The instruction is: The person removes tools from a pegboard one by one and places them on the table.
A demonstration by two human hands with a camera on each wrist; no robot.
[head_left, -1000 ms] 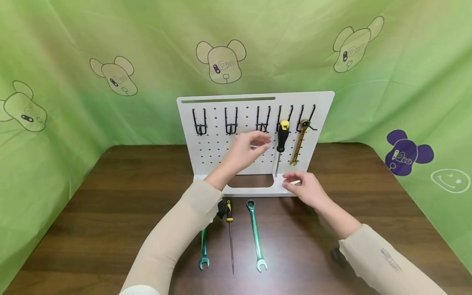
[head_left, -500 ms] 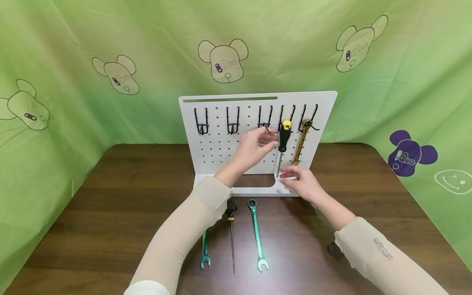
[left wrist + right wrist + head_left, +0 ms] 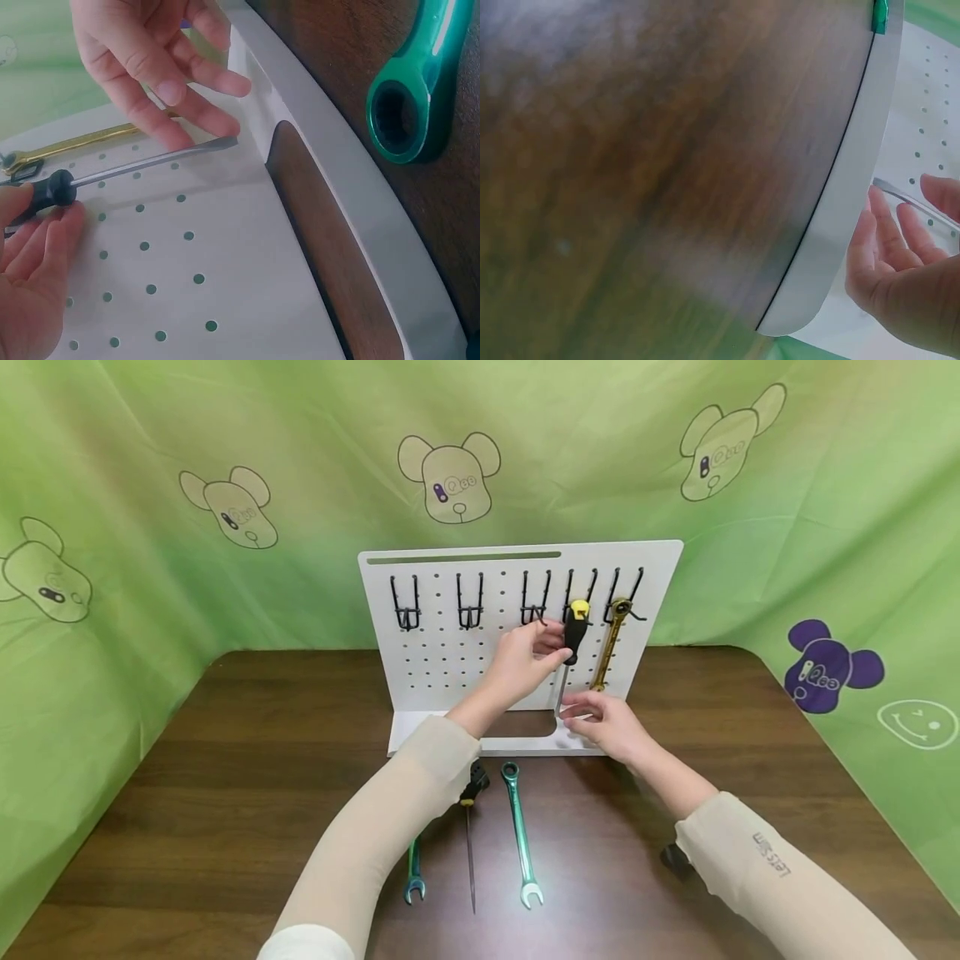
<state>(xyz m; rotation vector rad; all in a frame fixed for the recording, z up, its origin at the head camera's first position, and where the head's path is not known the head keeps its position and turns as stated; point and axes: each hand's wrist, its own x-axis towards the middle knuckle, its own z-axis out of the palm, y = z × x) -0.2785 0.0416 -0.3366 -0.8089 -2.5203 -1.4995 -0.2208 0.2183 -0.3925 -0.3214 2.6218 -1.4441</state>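
Note:
A screwdriver with a black handle and yellow end hangs upright at a hook on the white pegboard. My left hand holds its handle between thumb and fingers, seen closer in the left wrist view, where the bare metal shaft points toward my other hand. Beside the shaft's flat tip is my right hand, fingers loosely bent; whether they touch the shaft I cannot tell. Just right of the screwdriver hangs a gold wrench.
On the wooden table before the board lie a green wrench, a second screwdriver and another green wrench, the last two partly behind my left sleeve. Black hooks carry nothing at the board's left. A dark object shows by my right sleeve.
My left hand has moved right onto the screwdriver's handle. My right hand has shifted slightly left, toward the shaft's tip. The screwdriver remains at its hook.

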